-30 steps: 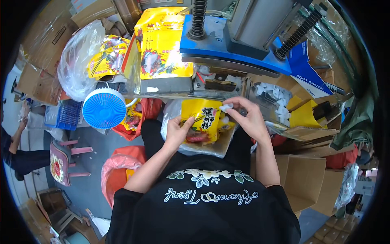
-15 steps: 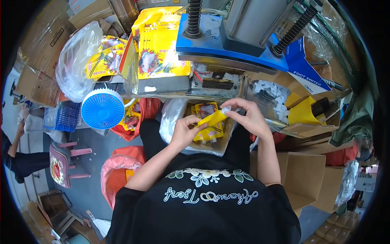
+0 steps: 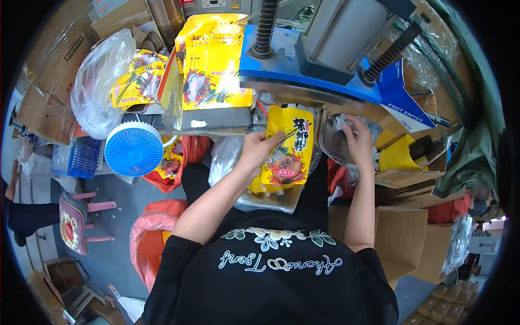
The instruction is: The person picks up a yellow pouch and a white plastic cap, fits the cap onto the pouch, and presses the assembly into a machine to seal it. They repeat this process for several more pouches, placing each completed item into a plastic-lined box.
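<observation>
My left hand (image 3: 256, 154) grips the left edge of a yellow printed food pouch (image 3: 287, 157), which is turned with its front toward me. Below the pouch is an open cardboard box (image 3: 287, 205) on my lap, lined with clear plastic, with more yellow pouches partly hidden in it. My right hand (image 3: 357, 142) is over a clear tray (image 3: 330, 142) to the right, its thumb and fingers closing on a small white plastic piece (image 3: 340, 121). Other pale pieces lie in the tray, partly covered by the hand.
A blue press (image 3: 298, 67) with springs overhangs the bench. Left of it lie stacked yellow pouches (image 3: 216, 70) and a blue fan (image 3: 134, 149). Cardboard boxes (image 3: 401, 235) stand at right; a stool (image 3: 73, 223) and red bags (image 3: 146, 238) are at left.
My right hand has left the pouch's corner and moved right to the tray. My left hand has raised the pouch and turned it upright, front showing. The view has shifted slightly.
</observation>
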`<state>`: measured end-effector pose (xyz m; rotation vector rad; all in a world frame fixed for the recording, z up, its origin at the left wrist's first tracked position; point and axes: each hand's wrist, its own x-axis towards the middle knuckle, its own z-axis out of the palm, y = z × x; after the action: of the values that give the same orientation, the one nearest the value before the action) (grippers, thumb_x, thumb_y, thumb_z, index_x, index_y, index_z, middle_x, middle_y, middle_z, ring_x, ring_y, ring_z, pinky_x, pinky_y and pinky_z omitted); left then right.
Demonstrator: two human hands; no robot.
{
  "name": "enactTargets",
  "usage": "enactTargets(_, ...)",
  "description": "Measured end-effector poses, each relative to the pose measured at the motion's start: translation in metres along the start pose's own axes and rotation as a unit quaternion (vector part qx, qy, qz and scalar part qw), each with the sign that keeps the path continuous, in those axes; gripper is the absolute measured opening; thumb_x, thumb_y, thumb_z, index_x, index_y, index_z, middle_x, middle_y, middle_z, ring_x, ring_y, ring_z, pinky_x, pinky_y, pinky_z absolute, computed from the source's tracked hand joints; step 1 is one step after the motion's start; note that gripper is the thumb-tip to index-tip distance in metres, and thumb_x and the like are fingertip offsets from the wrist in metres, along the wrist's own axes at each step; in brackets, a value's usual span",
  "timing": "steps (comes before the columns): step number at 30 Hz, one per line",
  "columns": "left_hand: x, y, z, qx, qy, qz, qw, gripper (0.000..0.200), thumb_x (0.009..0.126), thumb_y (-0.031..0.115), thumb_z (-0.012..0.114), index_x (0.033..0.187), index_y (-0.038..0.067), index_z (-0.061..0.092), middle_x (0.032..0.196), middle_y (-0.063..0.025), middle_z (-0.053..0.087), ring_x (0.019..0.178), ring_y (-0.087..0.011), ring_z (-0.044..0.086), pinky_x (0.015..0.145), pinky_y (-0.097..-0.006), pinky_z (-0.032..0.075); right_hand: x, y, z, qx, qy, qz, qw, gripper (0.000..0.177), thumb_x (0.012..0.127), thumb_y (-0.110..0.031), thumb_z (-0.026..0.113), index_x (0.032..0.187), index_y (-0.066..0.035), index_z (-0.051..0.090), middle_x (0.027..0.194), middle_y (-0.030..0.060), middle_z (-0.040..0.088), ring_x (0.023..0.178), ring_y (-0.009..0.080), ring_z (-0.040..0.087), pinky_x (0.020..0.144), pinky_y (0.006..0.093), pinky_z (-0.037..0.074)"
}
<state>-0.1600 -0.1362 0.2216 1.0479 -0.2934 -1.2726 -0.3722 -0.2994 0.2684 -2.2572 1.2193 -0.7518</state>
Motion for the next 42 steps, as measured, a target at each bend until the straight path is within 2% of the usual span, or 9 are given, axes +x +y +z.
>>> enactTargets(7,0.007,0.017,-0.019,0.215,-0.006,0.093,0.972,0.027,0.090,0.016,0.069,0.108,-0.004,0.068,0.097,-0.0109,0.072,0.086,-0.0172,0.069,0.076,-0.0307,0.055,0.005,0.035,0.027,-0.104,0.048,-0.112,0.987,0.018,0.089,-0.011,0.062,0.103,-0.002,0.069,0.104,0.0167,0.063,0.087,0.0361,0.062,0.079,0.0421,0.049)
enactTargets(11,0.014,0.075,-0.052,0.543,0.188,0.382,0.724,0.052,0.086,0.032,0.071,0.128,0.005,0.058,0.123,-0.0162,0.064,0.118,-0.0329,0.058,0.097,-0.0403,0.046,0.010,0.041,0.029,-0.022,0.073,-0.036,0.996,0.022,0.096,-0.018,0.055,0.106,-0.001,0.066,0.092,0.0166,0.064,0.075,0.0281,0.065,0.070,0.0380,0.050)
enactTargets(15,-0.004,0.054,-0.097,0.722,0.188,0.390,0.540,0.074,0.079,0.044,0.074,0.141,0.013,0.047,0.143,-0.0118,0.048,0.140,-0.0284,0.036,0.112,-0.0528,0.023,0.005,0.042,0.028,0.159,0.059,0.037,0.985,0.021,0.099,-0.020,0.054,0.105,-0.003,0.064,0.078,0.0081,0.064,0.059,0.0125,0.059,0.057,0.0260,0.046)
enactTargets(20,-0.030,0.055,-0.107,0.580,0.246,0.406,0.662,0.009,0.084,0.013,0.070,0.091,0.011,0.074,0.098,-0.0037,0.071,0.111,-0.0261,0.061,0.111,-0.0536,0.023,-0.014,0.034,0.018,0.298,-0.015,0.061,0.952,0.022,0.099,-0.018,0.056,0.115,-0.004,0.059,0.091,0.0044,0.065,0.069,0.0063,0.059,0.059,0.0197,0.048)
enactTargets(21,-0.035,0.062,-0.101,0.599,0.228,0.419,0.643,0.010,0.085,0.008,0.067,0.093,0.008,0.073,0.092,-0.0068,0.070,0.096,-0.0212,0.066,0.102,-0.0456,0.038,-0.016,0.027,0.016,0.303,-0.019,0.052,0.951,0.023,0.099,-0.017,0.056,0.117,-0.004,0.058,0.093,0.0047,0.065,0.071,0.0064,0.059,0.060,0.0201,0.048)
enactTargets(26,-0.055,0.029,-0.058,0.285,0.063,0.272,0.917,0.011,0.081,-0.005,0.068,0.092,-0.004,0.071,0.085,-0.0020,0.070,0.076,-0.0059,0.062,0.070,-0.0220,0.049,-0.030,-0.046,0.005,0.231,-0.061,-0.038,0.970,0.023,0.093,-0.012,0.063,0.113,-0.002,0.062,0.096,0.0047,0.067,0.083,0.0123,0.064,0.076,0.0259,0.050)
enactTargets(34,-0.066,-0.020,-0.053,0.365,-0.055,0.154,0.917,0.020,0.090,0.014,0.071,0.095,-0.005,0.070,0.078,-0.0001,0.064,0.072,-0.0034,0.057,0.062,-0.0199,0.045,-0.042,-0.086,0.025,0.256,-0.348,-0.079,0.898,0.019,0.089,-0.016,0.068,0.102,-0.003,0.064,0.096,0.0064,0.069,0.091,0.0159,0.066,0.079,0.0279,0.050)
enactTargets(38,-0.059,-0.017,-0.044,0.340,-0.044,0.118,0.932,0.023,0.091,0.017,0.070,0.095,-0.006,0.071,0.075,-0.0002,0.067,0.067,-0.0026,0.053,0.058,-0.0238,0.045,-0.040,-0.064,0.042,0.388,-0.313,0.017,0.867,0.034,0.089,-0.016,0.069,0.118,0.000,0.058,0.101,0.0095,0.069,0.093,0.0173,0.066,0.083,0.0281,0.050)
enactTargets(42,-0.027,-0.012,-0.022,0.223,0.017,0.102,0.969,0.026,0.091,0.019,0.069,0.094,-0.007,0.071,0.079,-0.0039,0.070,0.069,-0.0050,0.058,0.062,-0.0245,0.047,-0.029,-0.049,0.024,0.221,-0.088,-0.035,0.971,0.044,0.088,-0.018,0.070,0.127,-0.002,0.056,0.111,0.0132,0.068,0.097,0.0189,0.066,0.086,0.0297,0.050)
